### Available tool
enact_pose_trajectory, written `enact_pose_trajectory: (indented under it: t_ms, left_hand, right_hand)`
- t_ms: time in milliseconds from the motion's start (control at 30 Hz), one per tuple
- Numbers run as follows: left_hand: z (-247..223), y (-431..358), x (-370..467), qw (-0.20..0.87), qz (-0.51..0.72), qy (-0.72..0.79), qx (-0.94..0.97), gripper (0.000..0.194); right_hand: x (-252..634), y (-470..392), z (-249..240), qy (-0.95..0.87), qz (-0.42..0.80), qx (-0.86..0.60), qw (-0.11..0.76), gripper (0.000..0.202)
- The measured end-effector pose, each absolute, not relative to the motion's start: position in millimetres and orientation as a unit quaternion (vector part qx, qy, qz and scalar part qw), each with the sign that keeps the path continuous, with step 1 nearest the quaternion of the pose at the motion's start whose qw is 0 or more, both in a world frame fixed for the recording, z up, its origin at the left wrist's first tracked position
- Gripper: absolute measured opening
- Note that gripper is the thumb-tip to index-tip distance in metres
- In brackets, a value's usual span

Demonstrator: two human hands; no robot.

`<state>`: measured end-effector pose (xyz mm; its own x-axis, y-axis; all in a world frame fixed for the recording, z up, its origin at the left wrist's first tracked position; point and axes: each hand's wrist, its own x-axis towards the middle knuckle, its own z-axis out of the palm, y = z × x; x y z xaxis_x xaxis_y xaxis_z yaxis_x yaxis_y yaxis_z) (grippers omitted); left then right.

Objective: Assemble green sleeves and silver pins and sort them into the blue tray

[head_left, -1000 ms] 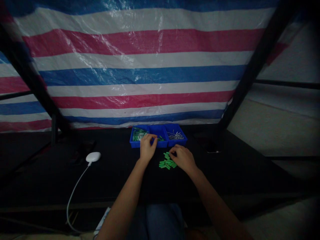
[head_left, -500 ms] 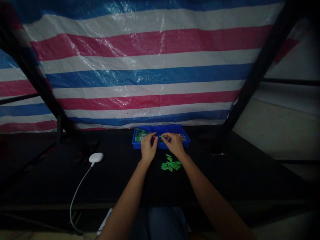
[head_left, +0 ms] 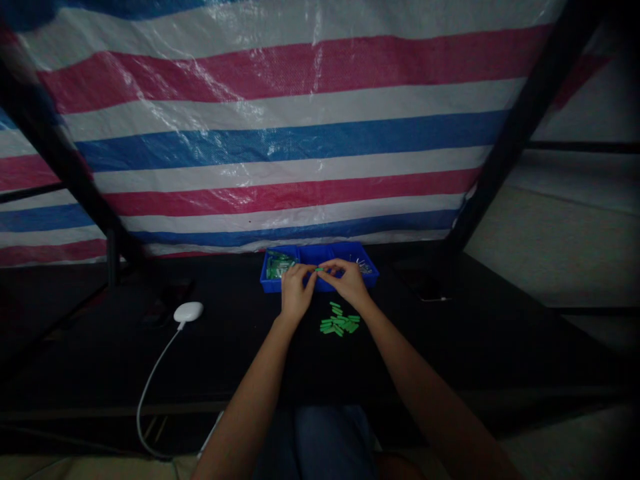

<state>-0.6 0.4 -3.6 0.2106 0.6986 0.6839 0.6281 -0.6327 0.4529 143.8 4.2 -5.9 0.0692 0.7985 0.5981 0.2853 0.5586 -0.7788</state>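
Over the front of a blue divided tray (head_left: 273,287), my left hand (head_left: 296,290) and my right hand (head_left: 347,283) meet at the fingertips. A small green piece (head_left: 319,269) is pinched in my right hand's fingers. My left hand's thumb and fingertips are closed at its left end; what they hold, if anything, is too small to make out. Green and clear items (head_left: 277,263) lie in the tray's left compartment, and thin metal pieces (head_left: 364,265) in the right one. Several loose green pieces (head_left: 341,323) lie on the black table below my right hand.
A white rounded device (head_left: 189,311) with a white cable sits on the table (head_left: 225,360) at the left. Dark flat objects lie near it and at the right (head_left: 433,293). Behind the tray hangs a striped plastic sheet (head_left: 290,160) between black slanted posts.
My two hands have come together, closing the gap between the left fingertips and the green piece in my right hand. The whole view has shifted slightly.
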Motion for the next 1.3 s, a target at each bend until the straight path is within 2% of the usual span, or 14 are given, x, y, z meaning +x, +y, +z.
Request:
enact_pose_trajectory:
  t_ms: [600,900,1300]
  left_hand:
    - [-5.3,0.6,-1.3,0.050,0.464,0.425,0.776,0.014]
    - [-1.4,-2.0,0.5,0.065,0.493,0.419,0.759,0.015]
    - [-1.3,-3.3,2.7,0.082,0.504,0.407,0.758,0.013]
  right_hand:
    - [141.3,2.9,-5.5,-0.668,0.217,-0.397,0.591,0.017]
    - [149.2,6.7,-6.6,-0.660,0.171,-0.444,0.581,0.016]
    - [148.0,4.4,-8.1,-0.710,0.099,-0.469,0.516,0.015]
